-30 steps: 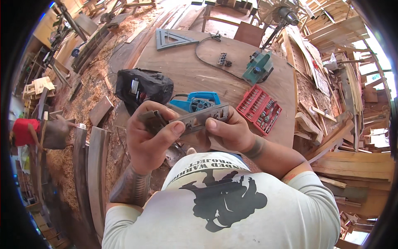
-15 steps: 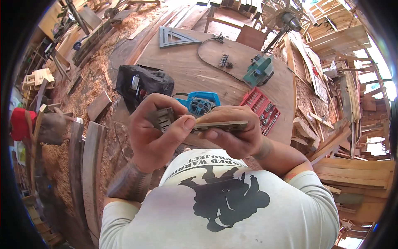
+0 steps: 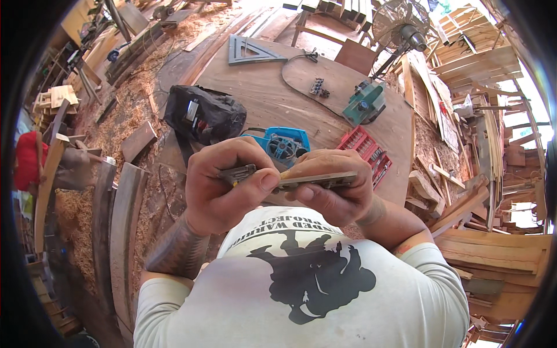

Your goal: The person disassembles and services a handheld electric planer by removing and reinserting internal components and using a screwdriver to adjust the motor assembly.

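Note:
My left hand [image 3: 223, 185] is closed, thumb against curled fingers, around a small dark grey metal tool [image 3: 238, 172] whose exact kind I cannot make out. In my right hand [image 3: 342, 191], pinched between thumb and fingers, is a narrow flat metal plate [image 3: 318, 179] with small dark parts along its underside. The plate's left end meets my left thumb tip. Both hands are raised in front of my chest, above the near edge of a wooden worktable [image 3: 249, 78]. Just beyond them lies a blue power tool [image 3: 283, 142], its round inner part exposed.
On the table are a black bag [image 3: 203, 113], a grey triangular square [image 3: 252, 53], a small metal part [image 3: 319, 87], a green corded planer [image 3: 364, 103] and an open red socket set [image 3: 366, 149]. A fan [image 3: 401, 26] stands behind. Boards and wood shavings [image 3: 75, 223] lie around.
The grey tool in my left hand has turned, so its slotted side no longer faces up. Both hands have shifted slightly right, still holding the same things.

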`<control>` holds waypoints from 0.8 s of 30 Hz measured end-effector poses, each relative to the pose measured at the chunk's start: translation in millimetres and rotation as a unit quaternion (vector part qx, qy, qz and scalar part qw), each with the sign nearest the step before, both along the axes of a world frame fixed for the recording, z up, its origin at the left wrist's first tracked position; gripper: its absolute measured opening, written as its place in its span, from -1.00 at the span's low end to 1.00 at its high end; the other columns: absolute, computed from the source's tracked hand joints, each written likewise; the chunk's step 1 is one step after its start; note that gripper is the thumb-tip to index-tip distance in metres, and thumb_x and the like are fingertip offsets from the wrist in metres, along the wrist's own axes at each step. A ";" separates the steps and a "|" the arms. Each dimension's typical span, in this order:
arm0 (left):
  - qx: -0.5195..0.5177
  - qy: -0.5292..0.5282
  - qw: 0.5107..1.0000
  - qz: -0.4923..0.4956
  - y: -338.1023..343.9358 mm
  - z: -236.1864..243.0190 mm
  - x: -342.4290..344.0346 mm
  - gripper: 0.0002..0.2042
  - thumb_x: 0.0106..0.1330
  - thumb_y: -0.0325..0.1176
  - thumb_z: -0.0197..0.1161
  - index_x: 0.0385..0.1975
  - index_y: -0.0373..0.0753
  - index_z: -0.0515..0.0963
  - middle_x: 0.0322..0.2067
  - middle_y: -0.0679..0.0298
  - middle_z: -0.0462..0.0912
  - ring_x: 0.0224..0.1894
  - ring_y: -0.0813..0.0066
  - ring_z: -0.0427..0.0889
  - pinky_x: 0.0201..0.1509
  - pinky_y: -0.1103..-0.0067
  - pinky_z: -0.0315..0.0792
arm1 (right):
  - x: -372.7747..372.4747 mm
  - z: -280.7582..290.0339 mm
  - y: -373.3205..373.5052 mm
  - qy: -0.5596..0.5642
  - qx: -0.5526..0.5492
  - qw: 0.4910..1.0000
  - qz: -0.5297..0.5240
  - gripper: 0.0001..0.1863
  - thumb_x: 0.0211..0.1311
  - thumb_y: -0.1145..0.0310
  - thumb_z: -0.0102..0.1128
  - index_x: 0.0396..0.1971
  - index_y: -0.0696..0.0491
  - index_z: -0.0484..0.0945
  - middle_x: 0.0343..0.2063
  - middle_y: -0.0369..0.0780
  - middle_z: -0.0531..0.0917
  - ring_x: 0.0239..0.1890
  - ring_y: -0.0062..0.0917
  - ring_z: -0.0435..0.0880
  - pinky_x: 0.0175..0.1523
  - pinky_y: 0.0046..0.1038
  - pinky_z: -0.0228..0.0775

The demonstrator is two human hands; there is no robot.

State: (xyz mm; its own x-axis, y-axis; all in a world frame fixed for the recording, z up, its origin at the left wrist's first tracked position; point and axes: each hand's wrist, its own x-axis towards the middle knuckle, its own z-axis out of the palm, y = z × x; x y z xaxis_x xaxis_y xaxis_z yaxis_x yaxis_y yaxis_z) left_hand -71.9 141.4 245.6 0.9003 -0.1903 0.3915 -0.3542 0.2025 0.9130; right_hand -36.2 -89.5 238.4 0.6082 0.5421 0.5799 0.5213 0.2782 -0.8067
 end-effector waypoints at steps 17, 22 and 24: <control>0.023 0.037 0.999 -0.012 1.9 -5.8 -9.8 -0.92 0.35 -0.51 0.46 -0.31 -0.37 0.69 -0.43 0.35 0.71 -0.41 0.74 0.55 -0.33 0.65 0.38 | -20.8 -4.5 -8.2 0.303 0.003 0.949 0.084 -0.78 0.62 0.40 0.31 0.04 0.24 0.73 -0.33 -0.29 0.79 -0.28 -0.73 0.69 -0.18 -0.62 0.50; 0.028 0.061 0.998 0.008 -6.0 -0.8 -15.5 -0.89 0.28 -0.53 0.51 -0.31 -0.35 0.68 -0.40 0.32 0.75 -0.39 0.74 0.58 -0.31 0.66 0.43 | -16.1 -11.0 -5.3 0.365 0.059 0.922 0.113 -0.78 0.59 0.43 0.32 0.05 0.25 0.71 -0.29 -0.22 0.80 -0.27 -0.67 0.72 -0.17 -0.56 0.55; 0.080 0.005 0.996 0.051 -2.3 -10.6 -13.7 -0.88 0.23 -0.56 0.52 -0.32 -0.34 0.68 -0.39 0.28 0.75 -0.38 0.72 0.61 -0.32 0.64 0.45 | -11.3 -14.9 -4.3 0.356 0.068 0.924 0.123 -0.72 0.60 0.35 0.28 0.04 0.29 0.70 -0.27 -0.15 0.81 -0.28 -0.59 0.75 -0.17 -0.51 0.60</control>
